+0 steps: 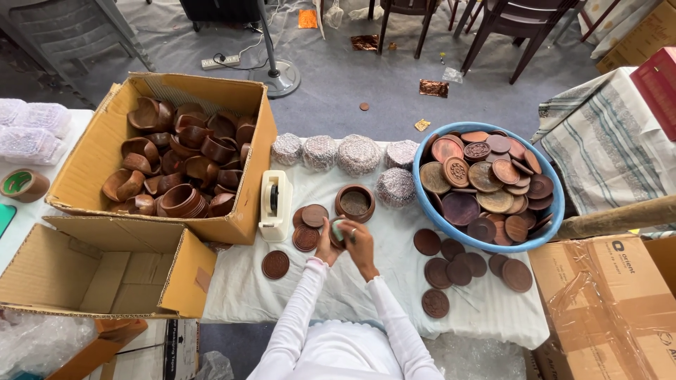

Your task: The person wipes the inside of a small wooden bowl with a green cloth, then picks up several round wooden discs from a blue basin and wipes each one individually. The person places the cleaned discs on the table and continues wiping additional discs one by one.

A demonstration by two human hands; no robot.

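Note:
My left hand (pixel 325 245) and my right hand (pixel 359 243) meet over the white cloth, both closed around a small round pale object (pixel 338 231) held between them. Just beyond the hands a round brown wooden bowl (pixel 355 203) stands on the cloth. Left of my left hand lie three flat brown wooden lids (pixel 308 226), partly overlapping. A white tape dispenser (pixel 275 204) stands left of those. Another carved lid (pixel 275 264) lies alone near the cloth's front edge.
A cardboard box (pixel 91 151) full of wooden bowls sits at left, with an empty box (pixel 105 271) in front. A blue basin (pixel 549 222) of lids is at right, several loose lids (pixel 458 271) before it. Wrapped round bundles (pixel 358 155) line the far edge.

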